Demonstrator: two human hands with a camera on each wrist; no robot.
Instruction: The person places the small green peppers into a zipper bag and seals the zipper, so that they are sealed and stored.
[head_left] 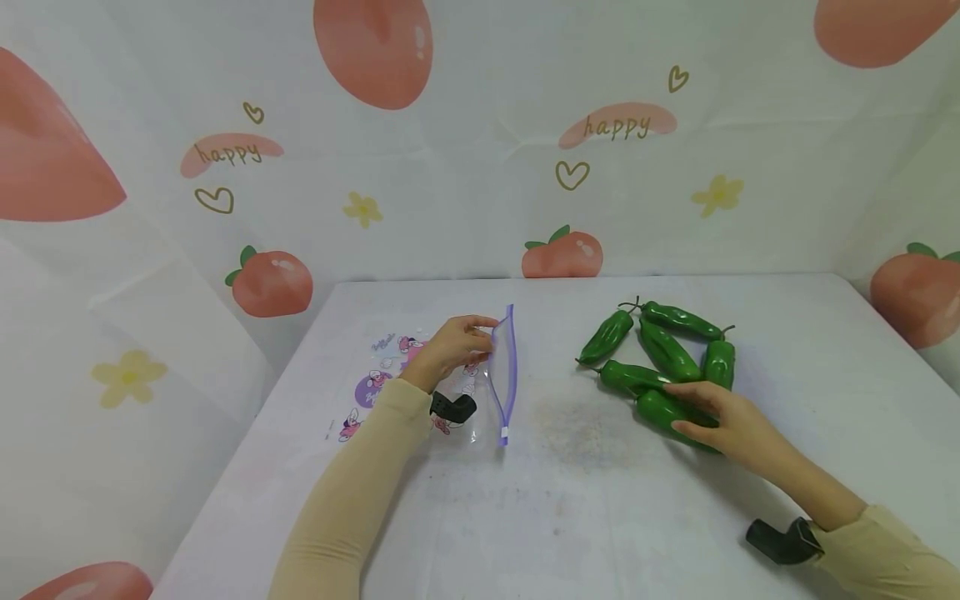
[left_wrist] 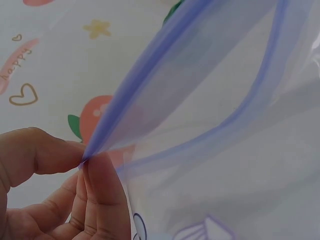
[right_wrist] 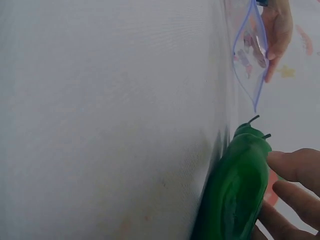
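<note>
My left hand (head_left: 452,348) pinches the purple-edged rim of a clear zip bag (head_left: 512,371) between thumb and fingers, as the left wrist view shows. The bag's mouth gapes toward the right, and its printed body lies on the table under the hand. On the right, my right hand (head_left: 738,427) is at the nearest green pepper (head_left: 662,409), its thumb and fingers spread over the near end. In the right wrist view, loosely bent fingers (right_wrist: 300,167) lie along one side of that pepper (right_wrist: 242,175); firm contact cannot be made out.
Several more green peppers, one (head_left: 667,350) amid the group and another (head_left: 606,336) at its left, lie beyond the right hand. A white table (head_left: 480,533) carries everything. Behind it hangs a white cloth (head_left: 465,192) printed with fruit and hearts.
</note>
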